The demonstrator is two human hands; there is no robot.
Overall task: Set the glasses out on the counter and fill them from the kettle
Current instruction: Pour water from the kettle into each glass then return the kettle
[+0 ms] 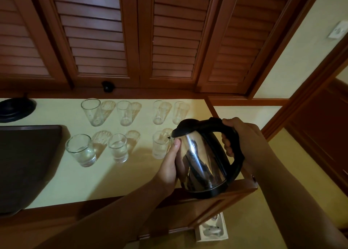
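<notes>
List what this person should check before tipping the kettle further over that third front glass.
1. Grip on handle: right hand wraps the kettle handle. Ok.
2. Body steadied: left hand is against the steel side. Ok.
3. Spout over target: spout sits at the rim of the front right glass. Ok.
4. Lid closed: black lid looks down. Ok.
5. Water level in that glass: blurred. Cannot tell.
6. Back row of glasses filled: they look empty. Not ok.
</notes>
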